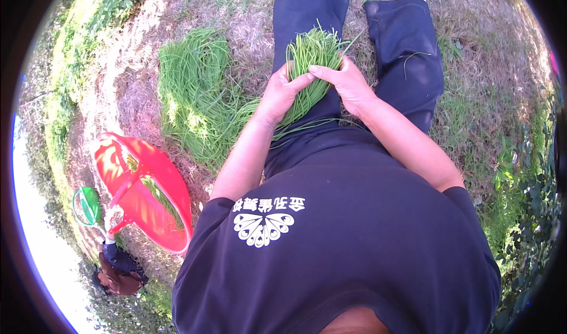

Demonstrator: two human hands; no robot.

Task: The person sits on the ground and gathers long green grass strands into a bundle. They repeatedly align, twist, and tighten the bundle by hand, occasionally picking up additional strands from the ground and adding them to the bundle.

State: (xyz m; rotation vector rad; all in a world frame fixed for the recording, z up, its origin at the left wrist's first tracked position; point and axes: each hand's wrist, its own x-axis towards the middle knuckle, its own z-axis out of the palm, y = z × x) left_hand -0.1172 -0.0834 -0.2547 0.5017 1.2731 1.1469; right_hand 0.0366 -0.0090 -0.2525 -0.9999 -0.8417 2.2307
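Observation:
Between my two hands is a thick bundle of thin green stalks (316, 48), held above my lap with the cut-looking ends pointing away from me. My left hand (283, 88) wraps its left side, thumb lying across the front. On the other side, my right hand (347, 83) grips the bundle, and its thumb tip meets the left thumb. The lower stalks droop over my dark trousers (310, 6). A large loose heap of the same green stalks (195, 90) lies on the ground to my left, with strands trailing toward my lap.
A red plastic basket (155, 192) with a handle stands at my left with some green stalks inside. Beyond it, another person (119, 267) is near a green basket (87, 205). Dry grass (252, 19) covers the ground, and leafy plants (531, 210) grow at the right.

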